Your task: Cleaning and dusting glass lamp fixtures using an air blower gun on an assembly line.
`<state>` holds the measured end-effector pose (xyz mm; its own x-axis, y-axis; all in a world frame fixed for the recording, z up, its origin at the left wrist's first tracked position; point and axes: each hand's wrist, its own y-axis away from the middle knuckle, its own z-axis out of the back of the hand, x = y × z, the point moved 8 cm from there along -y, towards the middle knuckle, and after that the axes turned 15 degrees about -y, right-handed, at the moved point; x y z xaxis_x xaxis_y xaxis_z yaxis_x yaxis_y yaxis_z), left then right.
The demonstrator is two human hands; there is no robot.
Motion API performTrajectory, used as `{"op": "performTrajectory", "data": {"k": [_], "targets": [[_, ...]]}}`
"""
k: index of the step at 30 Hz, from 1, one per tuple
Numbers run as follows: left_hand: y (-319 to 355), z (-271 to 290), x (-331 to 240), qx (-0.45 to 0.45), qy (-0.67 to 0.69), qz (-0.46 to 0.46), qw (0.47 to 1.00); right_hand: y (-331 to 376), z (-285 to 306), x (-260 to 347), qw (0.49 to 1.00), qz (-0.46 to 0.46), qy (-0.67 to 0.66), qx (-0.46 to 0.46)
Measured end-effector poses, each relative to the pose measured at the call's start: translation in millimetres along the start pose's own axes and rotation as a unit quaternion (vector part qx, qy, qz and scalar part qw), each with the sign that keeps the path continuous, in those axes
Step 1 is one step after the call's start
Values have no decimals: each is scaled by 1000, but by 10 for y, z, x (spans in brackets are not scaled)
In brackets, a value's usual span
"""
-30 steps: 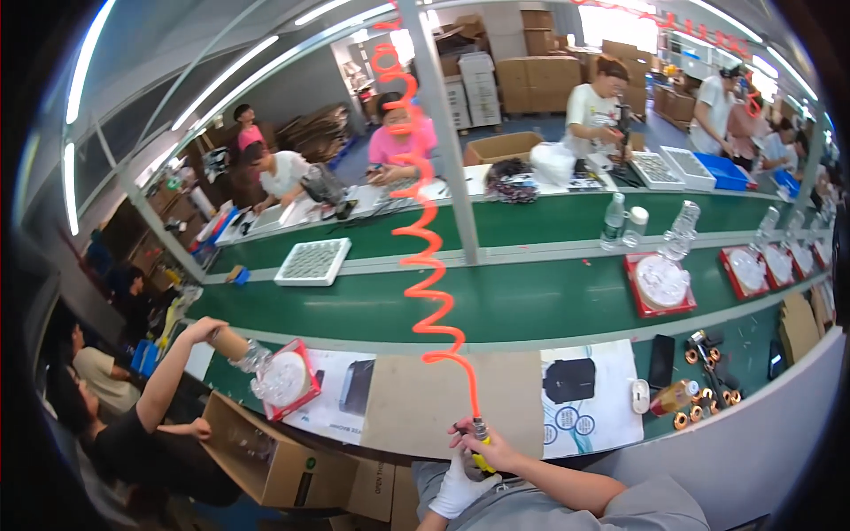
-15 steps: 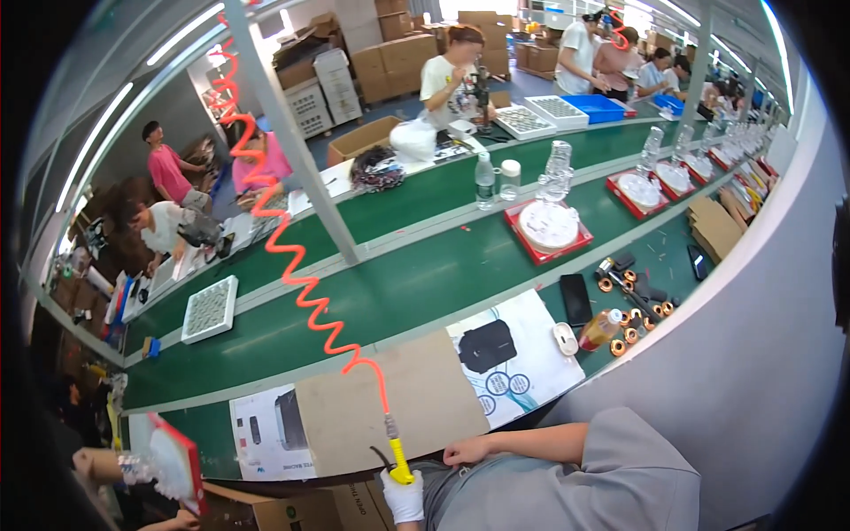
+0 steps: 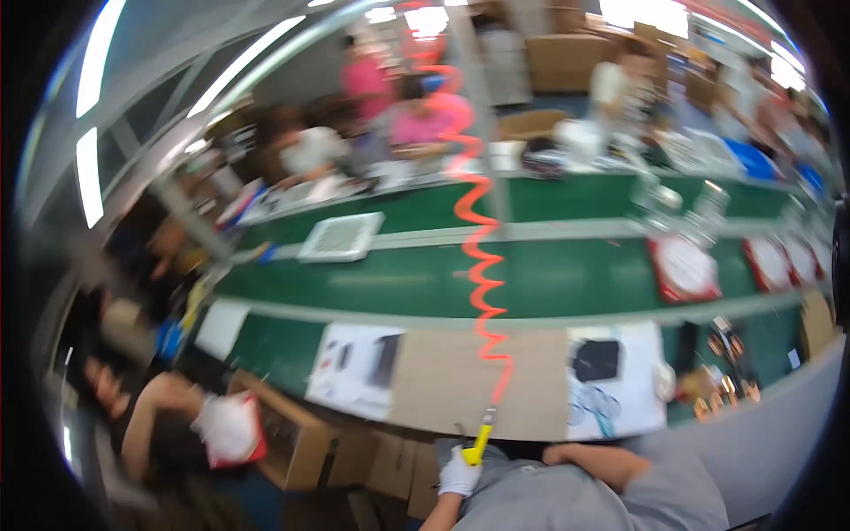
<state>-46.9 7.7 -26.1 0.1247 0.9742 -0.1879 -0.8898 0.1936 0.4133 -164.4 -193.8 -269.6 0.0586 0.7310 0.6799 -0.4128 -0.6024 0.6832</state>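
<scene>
My left hand (image 3: 459, 476), in a white glove, is closed around a yellow air blow gun (image 3: 479, 445) beside my lap, below the table's front edge. An orange coiled hose (image 3: 482, 252) runs from the gun up over the bench. My bare right hand (image 3: 556, 454) rests against my body at the table edge; its fingers are smeared by motion. In front of both hands lies a plain brown cardboard sheet (image 3: 478, 376). White printed cardboard (image 3: 354, 367) with dark pictures adjoins it on the left, and another printed piece (image 3: 615, 411) on the right.
At left, a co-worker's arm reaches to a red tray (image 3: 258, 434) with a white piece, near an open carton (image 3: 301, 447). Red trays (image 3: 686, 292) with white discs line the green belt (image 3: 567, 279). Copper-coloured ring parts (image 3: 730, 389) lie at right. Several people work across the belt.
My view has turned left, shifting the scene rightward and blurring it. The co-worker's red tray has come further into view beside the carton. My left hand still holds the air blow gun.
</scene>
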Motion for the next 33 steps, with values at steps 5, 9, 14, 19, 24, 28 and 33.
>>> {"op": "performTrajectory", "data": {"k": [5,9,14,19,24,28,33], "targets": [[110,8,253,-35,34,44,998,-187,-3,-214,990,-87,-34,-109],[153,28,296,-31,67,29,997,-376,-71,-1014,985,-64,17,-157],[37,-68,227,-40,56,-3,998,253,241,-519,973,61,35,-219],[-4,-192,271,-33,61,15,997,962,635,533,979,46,11,-201],[-23,-266,240,-48,71,-12,996,1591,957,1374,980,12,-26,-199],[31,-147,194,-47,74,-13,996,1938,962,1507,976,-34,-78,-202],[-7,-82,269,-43,64,8,997,1956,893,1272,968,-68,-98,-220]]}}
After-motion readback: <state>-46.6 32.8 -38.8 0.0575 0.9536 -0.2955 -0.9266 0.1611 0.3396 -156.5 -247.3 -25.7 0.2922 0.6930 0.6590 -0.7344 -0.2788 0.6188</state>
